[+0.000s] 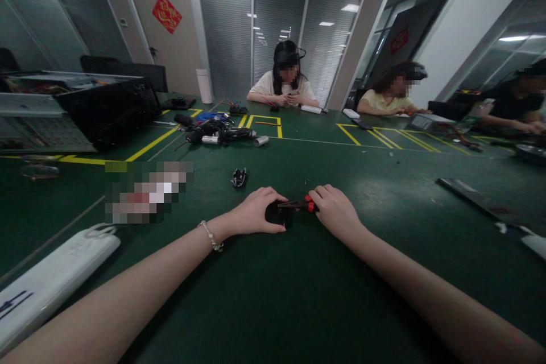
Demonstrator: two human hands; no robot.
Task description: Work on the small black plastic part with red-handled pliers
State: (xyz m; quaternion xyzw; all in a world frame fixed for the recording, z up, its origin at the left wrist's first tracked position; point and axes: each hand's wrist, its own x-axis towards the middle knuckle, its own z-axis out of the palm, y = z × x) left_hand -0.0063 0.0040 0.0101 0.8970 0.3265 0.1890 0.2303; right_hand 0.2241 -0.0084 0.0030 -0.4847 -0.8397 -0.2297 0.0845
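Note:
My left hand (251, 211) is closed around a small black plastic part (276, 216) low over the green table, thumb and fingers on either side of it. My right hand (335, 209) grips pliers with red and black handles (307, 203). Their dark jaws point left and reach the upper edge of the black part; whether they pinch it I cannot tell. Beyond my left hand lies a small black and silver piece (239, 177), apart from both hands. Tiny bits (307, 181) lie just past the pliers.
A black computer case (106, 111) stands at the far left. Ahead is a pile of black parts and cables (213, 128). A white pouch (63, 273) lies near my left forearm, a dark flat bar (469, 199) at right. Several people sit across the table (384, 296).

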